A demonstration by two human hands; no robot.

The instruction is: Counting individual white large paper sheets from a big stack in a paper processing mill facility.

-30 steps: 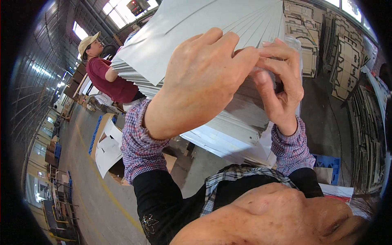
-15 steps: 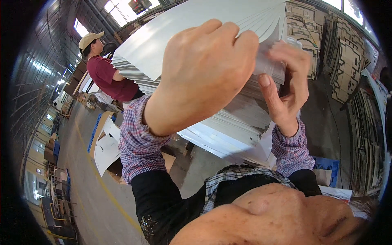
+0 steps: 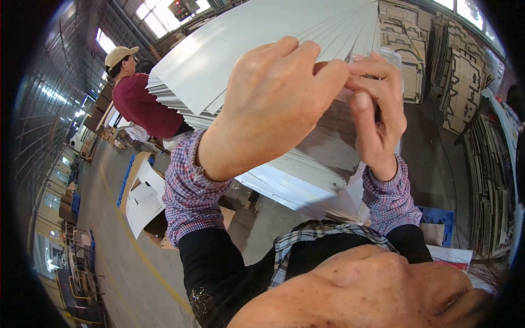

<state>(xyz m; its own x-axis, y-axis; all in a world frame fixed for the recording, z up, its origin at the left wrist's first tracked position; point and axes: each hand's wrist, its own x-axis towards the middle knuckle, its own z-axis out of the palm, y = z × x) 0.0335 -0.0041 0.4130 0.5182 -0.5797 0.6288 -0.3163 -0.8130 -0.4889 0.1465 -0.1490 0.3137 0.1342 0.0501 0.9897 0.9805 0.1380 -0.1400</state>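
Note:
A tall stack of large white sheets [image 3: 257, 27] rises in front of me, and its top sheets are fanned apart toward the right corner. My left hand [image 3: 279, 101] is closed over the near edge of the upper sheets, its knuckles up and its fingertips hidden behind the hand. At the near right corner, my right hand [image 3: 380, 104] has bent fingers against the sheet edges, and its thumb points up. The fingers of both hands almost meet there. Below them the side of the stack [image 3: 322, 156] shows many layered edges.
A co-worker in a maroon shirt and cap [image 3: 145, 104] stands at the left, beyond the stack. Cut-out cardboard panels [image 3: 465, 87] lean at the right. A blue pallet [image 3: 437, 221] lies low at the right; white cut sheets [image 3: 145, 199] lie at the left.
My right hand has moved in to the sheet corner and its fingers have drawn closer to my left hand. The left hand has lowered slightly. The top sheets have fanned out more.

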